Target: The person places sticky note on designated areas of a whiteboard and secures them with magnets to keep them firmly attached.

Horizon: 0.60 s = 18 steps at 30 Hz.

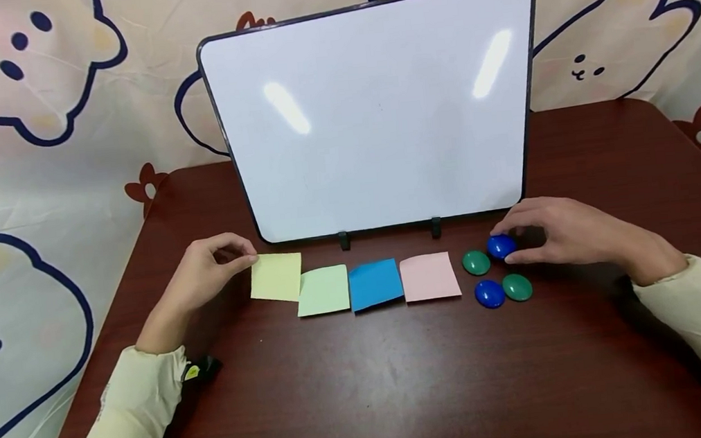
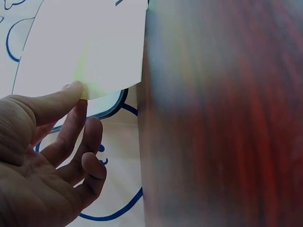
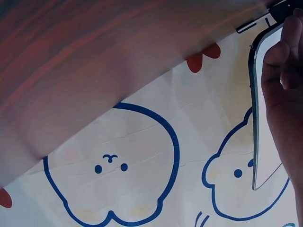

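Left fingers point(image 1: 241, 263) pinch a yellow note point(image 1: 276, 278), a light hold best to prevent creasing; right fingers point(image 1: 522, 218) grip the farther blue disc point(image 1: 499, 245).

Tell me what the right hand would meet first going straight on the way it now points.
The glossy blue round disc between the right hand's thumb and fingertips; just past it, probably the glossy green round disc to its left, though depth is hard to judge.

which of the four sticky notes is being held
The yellow note at the left end of the row: the left hand pinches its corner, while the light green note, blue note and pink note lie untouched.
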Tool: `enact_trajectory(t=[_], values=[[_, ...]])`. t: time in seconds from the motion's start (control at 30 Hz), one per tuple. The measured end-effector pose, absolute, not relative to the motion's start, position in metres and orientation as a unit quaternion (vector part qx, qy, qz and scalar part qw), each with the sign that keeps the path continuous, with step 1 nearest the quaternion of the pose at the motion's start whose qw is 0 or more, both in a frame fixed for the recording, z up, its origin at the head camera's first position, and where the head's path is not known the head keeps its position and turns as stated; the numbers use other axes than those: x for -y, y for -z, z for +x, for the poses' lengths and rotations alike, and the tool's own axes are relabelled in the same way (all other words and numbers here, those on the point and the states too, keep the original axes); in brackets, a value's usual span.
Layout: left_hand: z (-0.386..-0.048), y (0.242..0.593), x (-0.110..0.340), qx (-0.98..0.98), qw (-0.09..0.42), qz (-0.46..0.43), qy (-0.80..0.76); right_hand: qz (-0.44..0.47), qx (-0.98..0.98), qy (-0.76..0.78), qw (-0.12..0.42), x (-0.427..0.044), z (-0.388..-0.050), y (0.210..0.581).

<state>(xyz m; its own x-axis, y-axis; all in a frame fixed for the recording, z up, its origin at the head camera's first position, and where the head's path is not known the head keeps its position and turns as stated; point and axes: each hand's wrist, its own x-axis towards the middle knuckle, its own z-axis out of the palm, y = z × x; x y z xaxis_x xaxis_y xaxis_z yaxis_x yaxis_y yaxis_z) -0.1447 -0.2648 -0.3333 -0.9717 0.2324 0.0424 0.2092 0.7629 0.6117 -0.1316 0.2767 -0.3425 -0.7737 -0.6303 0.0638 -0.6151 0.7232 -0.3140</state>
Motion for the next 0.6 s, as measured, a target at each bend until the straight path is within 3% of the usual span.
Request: enact_trajectory(t=[0.6], values=[[-0.1471,0.3308,0.2576,-0.932,-0.045,0.101,-0.345,-0.334,-0.925,0.175,-0.045,-0.2747,-0.1334,0.3434]])
